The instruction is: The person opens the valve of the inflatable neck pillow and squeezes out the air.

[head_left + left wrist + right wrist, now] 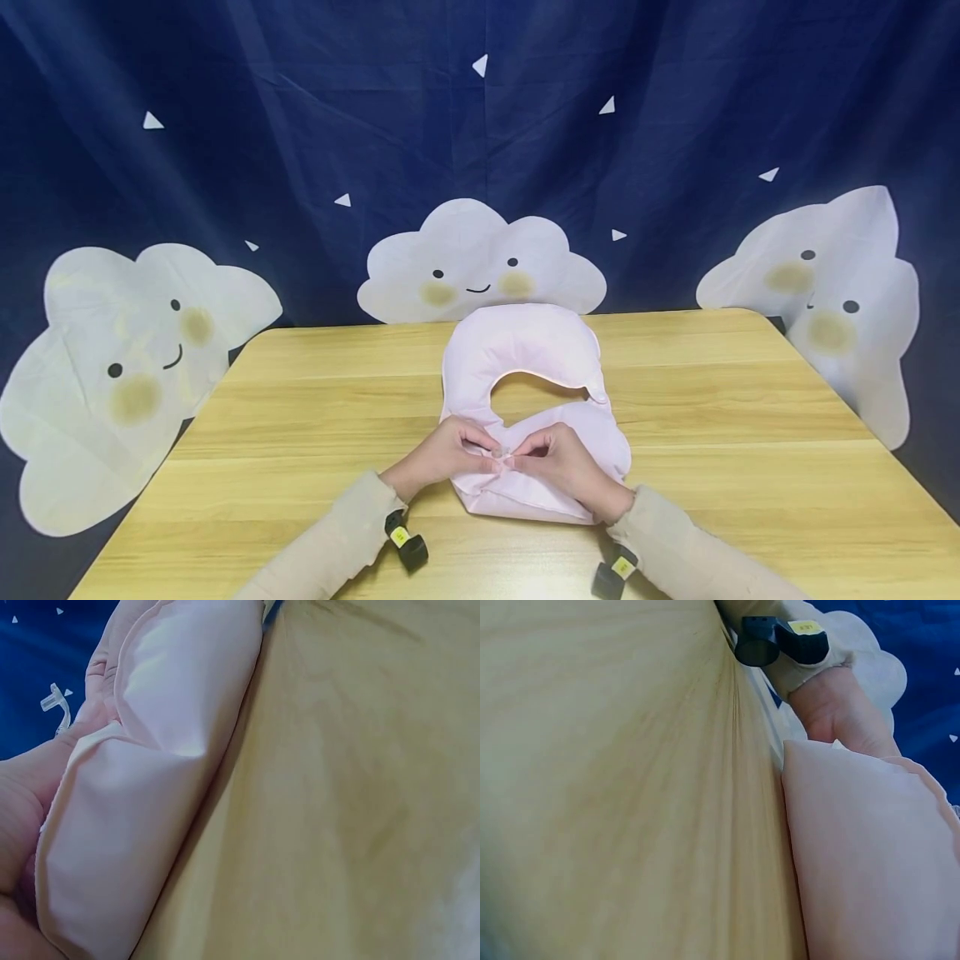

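A pale pink inflatable neck pillow lies puffed up on the table, its curved opening toward the right. Both hands are at its near part. Thumb and fingers of my left hand pinch at a small clear valve. From the other side, my right hand pinches at the same spot, its fingertips close to the left ones. In the left wrist view the clear plastic valve sticks up beyond the pillow's seam. Which part of the valve each hand grips is hidden by the fingers.
The pillow rests on a wood-grain table with rounded far corners. Behind it hangs a dark blue curtain printed with white clouds and triangles. Black wrist cameras are strapped at both beige sleeves.
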`<action>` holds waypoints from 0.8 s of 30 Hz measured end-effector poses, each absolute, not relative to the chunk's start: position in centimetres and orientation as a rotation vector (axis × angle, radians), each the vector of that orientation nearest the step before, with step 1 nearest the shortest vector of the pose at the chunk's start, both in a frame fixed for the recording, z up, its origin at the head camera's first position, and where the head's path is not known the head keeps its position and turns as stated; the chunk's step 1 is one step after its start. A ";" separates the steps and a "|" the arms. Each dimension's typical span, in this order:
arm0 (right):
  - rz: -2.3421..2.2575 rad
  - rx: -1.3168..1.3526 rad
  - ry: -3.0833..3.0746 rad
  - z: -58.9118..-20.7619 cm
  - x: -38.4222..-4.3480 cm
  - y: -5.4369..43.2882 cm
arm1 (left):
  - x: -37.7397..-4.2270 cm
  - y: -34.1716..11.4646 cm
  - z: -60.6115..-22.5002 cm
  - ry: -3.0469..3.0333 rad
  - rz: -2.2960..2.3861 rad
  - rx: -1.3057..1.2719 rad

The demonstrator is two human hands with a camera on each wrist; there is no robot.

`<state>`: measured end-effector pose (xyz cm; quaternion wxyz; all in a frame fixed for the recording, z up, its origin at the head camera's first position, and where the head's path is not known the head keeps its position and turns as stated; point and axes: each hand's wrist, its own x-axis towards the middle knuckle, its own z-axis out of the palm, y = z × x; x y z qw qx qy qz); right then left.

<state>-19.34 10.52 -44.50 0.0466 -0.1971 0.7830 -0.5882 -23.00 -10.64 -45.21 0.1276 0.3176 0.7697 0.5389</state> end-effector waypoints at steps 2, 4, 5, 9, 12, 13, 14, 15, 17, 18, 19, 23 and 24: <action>-1.798 -0.596 2.385 -44.4 -19.3 10.5 | -23.0 -10.6 -45.2 2.240 1.574 0.897; -1.785 -0.594 2.394 -43.6 -18.9 10.4 | -22.6 -10.5 -44.5 2.237 1.576 0.876; -1.782 -0.593 2.396 -43.2 -18.7 10.3 | -22.4 -10.4 -44.1 2.235 1.574 0.860; -1.762 -0.589 2.409 -42.7 -18.5 10.2 | -21.6 -10.2 -42.5 2.233 1.563 0.812; -1.759 -0.578 2.410 -44.0 -19.1 10.4 | -21.5 -10.3 -42.4 2.237 1.562 0.784; -1.755 -0.569 2.414 -44.4 -19.3 10.4 | -21.6 -10.3 -42.4 2.236 1.562 0.781; -1.751 -0.568 2.420 -44.4 -19.3 10.5 | -21.6 -10.3 -42.5 2.238 1.561 0.777; -1.747 -0.564 2.427 -44.5 -19.4 10.5 | -21.6 -10.4 -42.5 2.238 1.561 0.782; -1.741 -0.557 2.436 -44.4 -19.3 10.5 | -21.8 -10.4 -42.7 2.234 1.565 0.784; -1.734 -0.551 2.438 -44.3 -19.3 10.5 | -21.8 -10.4 -42.9 2.228 1.575 0.796; -1.729 -0.548 2.436 -44.1 -19.2 10.4 | -22.0 -10.5 -43.3 2.228 1.582 0.805; -1.658 -0.583 2.437 -42.8 -18.7 11.0 | -22.8 -10.7 -45.0 2.234 1.591 0.855; -1.631 -0.622 2.450 -42.4 -18.7 11.4 | -23.0 -10.8 -45.4 2.237 1.591 0.868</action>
